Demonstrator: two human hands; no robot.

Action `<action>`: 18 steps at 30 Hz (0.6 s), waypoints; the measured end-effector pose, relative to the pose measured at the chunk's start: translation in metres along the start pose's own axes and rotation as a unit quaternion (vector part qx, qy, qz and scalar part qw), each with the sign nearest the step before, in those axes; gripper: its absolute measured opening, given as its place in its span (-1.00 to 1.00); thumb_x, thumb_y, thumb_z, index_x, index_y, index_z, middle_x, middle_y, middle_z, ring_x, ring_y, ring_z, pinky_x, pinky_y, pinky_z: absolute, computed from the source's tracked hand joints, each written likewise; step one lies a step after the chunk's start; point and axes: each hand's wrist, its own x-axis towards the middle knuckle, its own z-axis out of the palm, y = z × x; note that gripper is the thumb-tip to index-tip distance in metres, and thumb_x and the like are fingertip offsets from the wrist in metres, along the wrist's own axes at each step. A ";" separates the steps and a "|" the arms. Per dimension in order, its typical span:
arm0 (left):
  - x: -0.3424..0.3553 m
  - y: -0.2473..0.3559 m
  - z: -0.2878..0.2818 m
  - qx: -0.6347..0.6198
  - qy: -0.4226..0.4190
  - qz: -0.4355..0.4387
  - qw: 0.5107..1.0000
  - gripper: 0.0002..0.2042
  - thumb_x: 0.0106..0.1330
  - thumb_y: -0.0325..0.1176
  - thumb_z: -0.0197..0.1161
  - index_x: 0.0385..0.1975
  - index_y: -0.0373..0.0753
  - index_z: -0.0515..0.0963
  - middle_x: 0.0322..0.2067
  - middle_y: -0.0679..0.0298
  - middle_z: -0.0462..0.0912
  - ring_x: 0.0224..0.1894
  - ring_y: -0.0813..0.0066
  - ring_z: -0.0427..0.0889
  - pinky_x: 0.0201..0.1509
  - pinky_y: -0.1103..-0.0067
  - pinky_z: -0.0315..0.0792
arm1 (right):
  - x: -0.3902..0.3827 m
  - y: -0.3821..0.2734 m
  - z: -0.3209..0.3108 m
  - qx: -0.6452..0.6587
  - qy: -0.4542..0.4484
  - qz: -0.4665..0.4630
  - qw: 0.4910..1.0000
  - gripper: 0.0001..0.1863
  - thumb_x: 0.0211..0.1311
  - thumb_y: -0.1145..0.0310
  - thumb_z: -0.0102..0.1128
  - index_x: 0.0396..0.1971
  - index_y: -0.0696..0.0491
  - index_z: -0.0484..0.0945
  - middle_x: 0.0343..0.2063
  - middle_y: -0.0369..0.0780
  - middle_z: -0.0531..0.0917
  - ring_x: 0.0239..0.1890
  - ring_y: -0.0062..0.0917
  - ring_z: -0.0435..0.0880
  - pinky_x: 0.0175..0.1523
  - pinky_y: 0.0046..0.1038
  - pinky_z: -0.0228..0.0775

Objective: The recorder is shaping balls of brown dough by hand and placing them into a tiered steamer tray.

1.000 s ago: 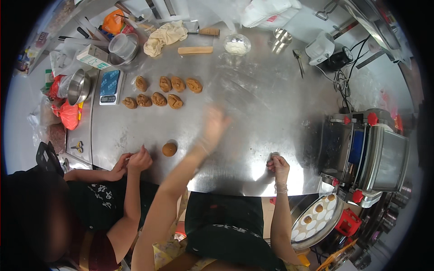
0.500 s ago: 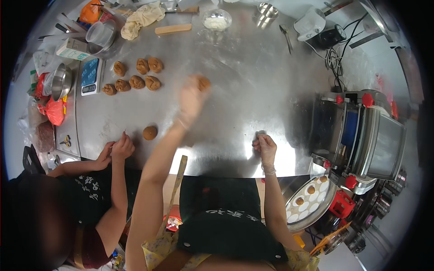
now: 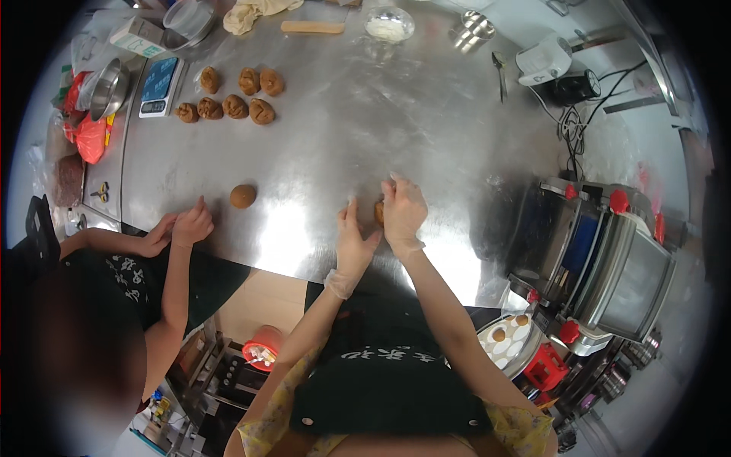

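A small brown dough piece [image 3: 378,214] is at the front of the steel table, between my two gloved hands and partly hidden. My right hand [image 3: 404,209] curls around its right side, fingers bent over it. Just left of it, my left hand [image 3: 355,242] has its fingers apart, the thumb pointing toward the dough. A smooth brown dough ball [image 3: 244,196] lies farther left, near a co-worker's hands [image 3: 179,228]. Several rough brown dough pieces [image 3: 234,107] sit in two rows at the far left.
A digital scale [image 3: 156,99] stands beyond the dough rows. A wooden strip [image 3: 312,27], a glass bowl of white powder [image 3: 389,30] and metal cups [image 3: 474,30] are at the back. To the right stands a steel machine [image 3: 601,251], with a tray [image 3: 496,352] below it.
My left hand has drawn back from the far side of the table with a dough piece. My right hand has moved left to meet it and now curls around the dough. The view has shifted.
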 end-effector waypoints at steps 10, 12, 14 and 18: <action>0.012 -0.004 -0.012 -0.092 0.075 -0.058 0.991 -0.45 0.14 -0.65 0.27 0.20 -0.29 0.41 -0.07 0.19 0.51 -0.32 0.52 0.47 -0.24 0.60 0.46 | -0.010 0.020 0.042 -0.103 0.042 -0.043 0.993 -0.71 0.23 0.24 0.29 -0.09 -0.01 0.58 -0.30 -0.23 0.58 -0.24 -0.29 0.57 -0.13 -0.26 0.41; 0.012 -0.003 -0.011 -0.058 0.054 0.003 0.997 -0.48 0.10 -0.63 0.23 0.15 -0.27 0.46 -0.08 0.15 0.55 -0.24 0.27 0.55 -0.17 0.43 0.51 | -0.007 0.021 0.042 -0.111 0.054 -0.064 0.990 -0.75 0.25 0.23 0.28 -0.12 -0.02 0.58 -0.36 -0.22 0.61 -0.31 -0.28 0.61 -0.20 -0.25 0.44; 0.009 -0.006 -0.017 -0.004 0.037 0.102 0.994 -0.50 0.08 -0.65 0.21 0.11 -0.25 0.47 -0.08 0.17 0.56 -0.17 0.22 0.55 -0.13 0.39 0.50 | 0.001 0.028 0.039 -0.017 0.017 -0.021 0.999 -0.77 0.27 0.23 0.27 -0.15 -0.03 0.58 -0.40 -0.22 0.62 -0.37 -0.28 0.62 -0.26 -0.25 0.45; -0.004 -0.005 -0.018 0.047 0.000 0.221 0.974 -0.51 0.03 -0.72 0.15 0.03 -0.24 0.52 -0.05 0.16 0.58 0.00 0.07 0.54 0.00 0.27 0.48 | 0.006 0.036 0.041 -0.021 0.013 -0.031 0.999 -0.85 0.27 0.25 0.28 -0.26 -0.04 0.56 -0.49 -0.24 0.64 -0.50 -0.25 0.63 -0.39 -0.25 0.47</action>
